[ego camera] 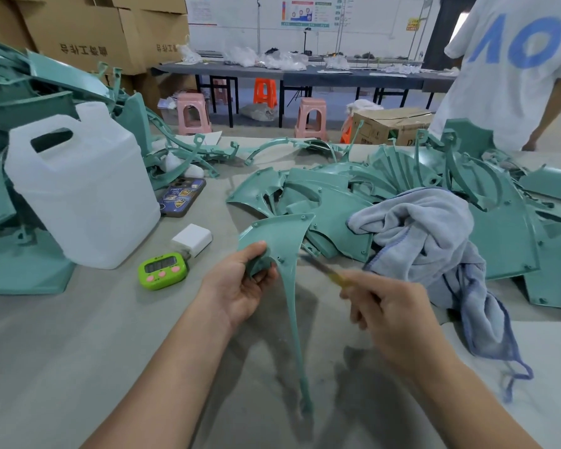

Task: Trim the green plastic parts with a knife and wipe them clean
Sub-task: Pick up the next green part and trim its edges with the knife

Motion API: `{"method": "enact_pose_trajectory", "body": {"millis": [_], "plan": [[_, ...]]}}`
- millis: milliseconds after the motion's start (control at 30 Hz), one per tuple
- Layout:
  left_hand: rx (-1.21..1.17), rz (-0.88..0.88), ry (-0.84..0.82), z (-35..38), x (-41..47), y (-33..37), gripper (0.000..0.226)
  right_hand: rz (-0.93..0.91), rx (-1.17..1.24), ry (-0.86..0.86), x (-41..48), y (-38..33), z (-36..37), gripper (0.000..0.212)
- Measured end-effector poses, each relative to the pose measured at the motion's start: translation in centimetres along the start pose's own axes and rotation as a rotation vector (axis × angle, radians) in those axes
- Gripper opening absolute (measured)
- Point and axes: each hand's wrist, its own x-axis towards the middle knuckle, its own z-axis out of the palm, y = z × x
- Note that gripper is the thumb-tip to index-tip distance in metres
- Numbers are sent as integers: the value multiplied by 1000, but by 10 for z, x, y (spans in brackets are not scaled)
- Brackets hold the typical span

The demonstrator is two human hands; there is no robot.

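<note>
Many green plastic parts (30,102) lie in a big heap on the left of the table (78,351). I cannot tell which of them are already trimmed. Next to the heap stands a white jug (81,196). Near it are a phone (182,197), a small white block (192,239) and a green timer (162,270).

In the middle, the left hand (240,286) holds one green part (282,241) up above the table. Its fingers curl round the wide end and the thumb presses on top. The part's long thin tail hangs down toward the table.

The knife (324,270) points at the edge of this part. It is blurry, so I cannot tell if the blade touches the plastic. The right hand (392,315) grips the yellow handle with its fingers wrapped tight, and the wrist is bent toward the part.

I think this part is being trimmed now and has not been wiped yet. The blue-grey cloth (434,241) lies bunched on the right, and no hand touches it. It rests on a second heap of green parts (337,196), so a lot of work looks left to do.

At the far right, another person in a white shirt (512,66) stands by the table.
</note>
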Motion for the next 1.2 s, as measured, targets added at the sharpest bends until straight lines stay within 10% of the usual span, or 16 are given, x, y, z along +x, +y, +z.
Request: {"method": "enact_pose_trajectory", "body": {"millis": [633, 867, 1200], "plan": [[-47, 15, -28, -2, -2, 4, 10, -354, -256, -417, -37, -9, -21, 57], [14, 25, -6, 1, -2, 4, 10, -108, -230, -32, 0, -21, -13, 29], [-13, 10, -17, 0, 0, 4, 8, -465, -300, -356, -39, 0, -20, 41]]}}
